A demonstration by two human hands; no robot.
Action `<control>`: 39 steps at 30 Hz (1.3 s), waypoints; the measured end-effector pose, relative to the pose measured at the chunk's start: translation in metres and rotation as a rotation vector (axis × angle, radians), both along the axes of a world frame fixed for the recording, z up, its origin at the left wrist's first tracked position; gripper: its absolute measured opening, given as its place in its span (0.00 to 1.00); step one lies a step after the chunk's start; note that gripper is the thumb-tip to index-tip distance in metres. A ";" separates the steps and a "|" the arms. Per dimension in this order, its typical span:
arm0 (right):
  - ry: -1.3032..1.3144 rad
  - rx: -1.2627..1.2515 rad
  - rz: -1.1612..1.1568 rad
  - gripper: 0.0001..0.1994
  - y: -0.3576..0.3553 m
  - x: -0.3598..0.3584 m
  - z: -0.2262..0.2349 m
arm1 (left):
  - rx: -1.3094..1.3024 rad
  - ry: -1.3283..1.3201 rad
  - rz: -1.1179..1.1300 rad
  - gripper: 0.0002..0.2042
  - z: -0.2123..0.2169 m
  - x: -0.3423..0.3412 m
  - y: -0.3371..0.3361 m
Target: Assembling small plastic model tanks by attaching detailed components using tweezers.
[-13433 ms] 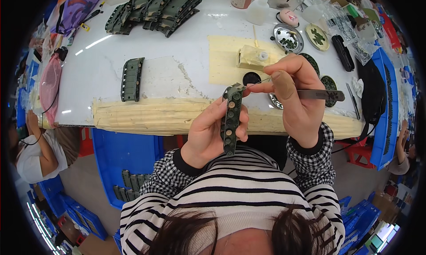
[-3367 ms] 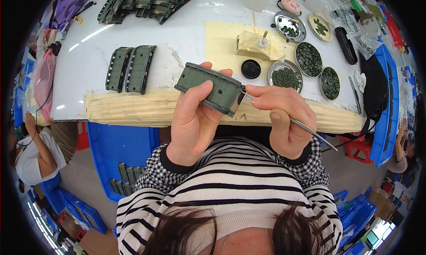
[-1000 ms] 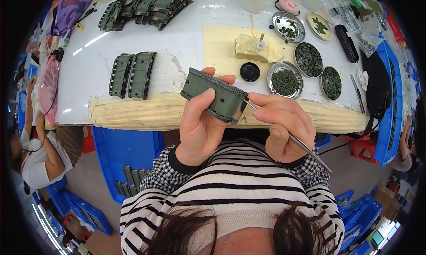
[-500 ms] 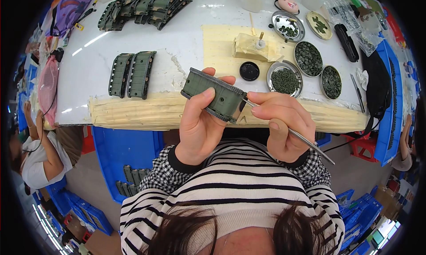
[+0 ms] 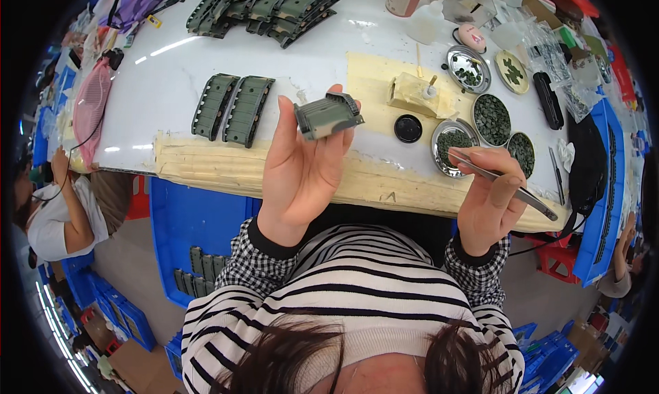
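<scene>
My left hand [image 5: 300,171] holds up a camouflage-green moulded plastic part [image 5: 328,117], tilted, with the fingers behind and beneath it. Closed round a pair of metal tweezers [image 5: 537,204], my right hand [image 5: 489,205] is over the table's front edge. The tweezer tips reach over a round metal dish [image 5: 439,166] of small dark green pieces; whether they touch or pinch a piece is too small to tell. Two similar green panels [image 5: 248,111] lie side by side to the left of my left hand.
More green panels [image 5: 274,9] are piled at the back. Beside the metal dish stand tins of green pieces [image 5: 491,119], a black round lid [image 5: 408,128] and a tape-wrapped block [image 5: 412,95]. A blue bin [image 5: 199,215] sits below the table's left front edge.
My right hand has moved the tweezers away from the plastic part, rightward to the metal dish. In my left hand the part has turned and sits higher on the fingers. The head view has shifted.
</scene>
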State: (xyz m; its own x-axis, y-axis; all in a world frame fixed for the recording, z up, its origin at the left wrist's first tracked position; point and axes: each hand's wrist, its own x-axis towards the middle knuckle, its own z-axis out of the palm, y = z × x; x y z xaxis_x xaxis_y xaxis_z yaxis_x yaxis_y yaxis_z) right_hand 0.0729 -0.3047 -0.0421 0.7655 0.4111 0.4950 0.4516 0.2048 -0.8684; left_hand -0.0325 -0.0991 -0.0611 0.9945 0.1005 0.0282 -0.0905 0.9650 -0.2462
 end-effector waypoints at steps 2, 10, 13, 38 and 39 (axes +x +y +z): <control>-0.047 -0.037 0.023 0.23 0.000 -0.002 0.002 | -0.141 0.051 -0.031 0.39 0.006 0.002 -0.002; -0.072 -0.067 0.043 0.20 0.002 -0.004 0.002 | -0.267 0.094 -0.076 0.37 0.011 0.006 -0.001; -0.065 -0.082 0.032 0.19 0.000 -0.002 0.000 | -0.284 0.112 -0.069 0.36 0.011 0.006 -0.001; -0.188 -0.037 0.154 0.11 0.023 -0.004 0.018 | 0.637 0.085 0.240 0.30 0.002 0.004 -0.027; -0.197 -0.042 0.156 0.11 0.023 -0.003 0.018 | 0.647 0.094 0.245 0.30 0.002 0.004 -0.027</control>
